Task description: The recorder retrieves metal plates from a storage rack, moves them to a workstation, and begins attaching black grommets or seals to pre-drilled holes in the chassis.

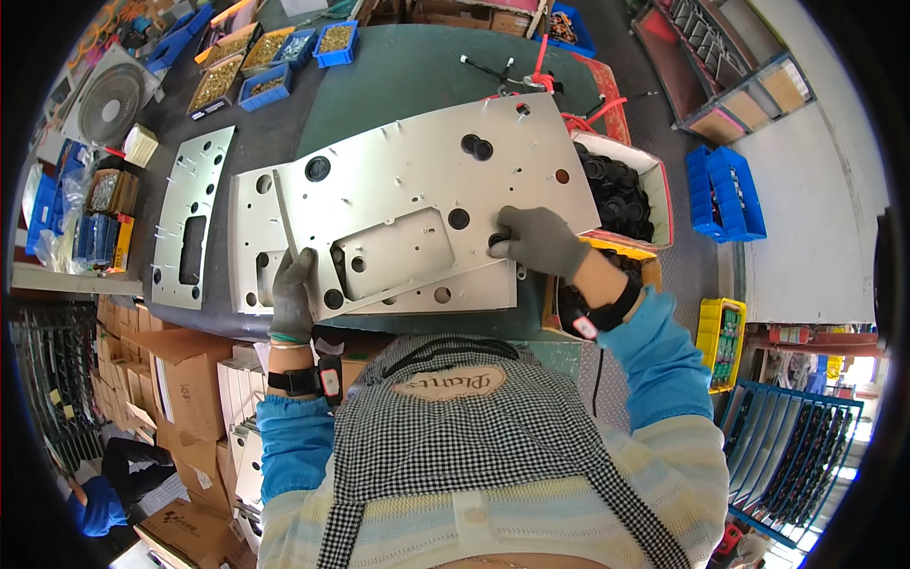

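Note:
A silver sheet-metal panel [379, 190] with pins, round holes and a rectangular cutout lies tilted across another panel [248, 204] on the table. My left hand [295, 294], in a grey glove, is closed on the upper panel's left edge near its lower corner. My right hand [542, 242], gloved too, pinches a small black round plug [497, 243] against the panel's surface, right of the cutout; the fingers partly hide it. Similar black plugs [459, 219] sit in several of the panel's holes. At one hole near the top, a pair of black rings [477, 147] overlaps.
An open box of black round parts [621, 199] stands right of the panel, with a yellow bin [649, 270] below it. Another studded panel [192, 218] lies at the left. Bins of small hardware [265, 87] line the far left; red and black cables [540, 81] lie behind.

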Demonstrator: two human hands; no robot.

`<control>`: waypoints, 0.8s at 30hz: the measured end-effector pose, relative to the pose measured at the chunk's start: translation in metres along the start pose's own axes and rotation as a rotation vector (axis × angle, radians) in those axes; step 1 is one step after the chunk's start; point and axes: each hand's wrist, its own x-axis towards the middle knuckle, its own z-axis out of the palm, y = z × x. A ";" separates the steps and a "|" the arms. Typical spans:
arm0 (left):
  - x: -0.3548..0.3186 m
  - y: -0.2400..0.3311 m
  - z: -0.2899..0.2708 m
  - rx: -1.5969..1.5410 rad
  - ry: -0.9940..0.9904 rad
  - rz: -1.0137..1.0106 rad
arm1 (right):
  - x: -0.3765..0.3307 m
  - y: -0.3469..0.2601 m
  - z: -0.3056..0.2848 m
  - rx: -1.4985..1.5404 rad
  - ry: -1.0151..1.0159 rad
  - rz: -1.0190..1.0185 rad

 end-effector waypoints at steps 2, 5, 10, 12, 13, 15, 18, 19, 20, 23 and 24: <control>0.002 -0.003 0.000 -0.012 0.000 0.018 | 0.004 -0.003 -0.006 0.002 -0.096 -0.064; 0.005 -0.005 -0.003 0.025 0.016 0.002 | 0.003 -0.013 0.002 -0.224 -0.055 0.001; 0.001 -0.004 -0.004 -0.004 0.006 0.022 | -0.002 0.013 0.006 -0.167 0.058 -0.229; 0.004 -0.006 -0.008 0.020 0.022 0.016 | 0.006 0.021 -0.004 -0.100 -0.002 -0.365; 0.008 -0.010 -0.012 0.020 0.014 0.024 | 0.010 0.022 -0.006 -0.190 -0.033 -0.342; 0.012 -0.014 -0.014 0.004 0.013 0.031 | 0.015 0.017 -0.010 -0.276 -0.082 -0.269; 0.010 -0.010 -0.011 -0.010 0.001 0.011 | 0.014 0.016 -0.008 -0.236 -0.051 -0.229; 0.008 -0.008 -0.008 -0.009 -0.008 0.010 | 0.012 0.018 -0.005 -0.236 -0.046 -0.222; 0.004 -0.005 -0.006 -0.007 -0.022 0.014 | 0.010 0.021 0.001 -0.209 -0.014 -0.215; 0.000 -0.002 0.001 -0.009 -0.019 0.020 | 0.008 0.008 -0.016 -0.068 -0.084 -0.137; -0.001 0.000 0.001 -0.011 -0.005 0.015 | 0.008 0.000 -0.024 0.051 -0.189 -0.061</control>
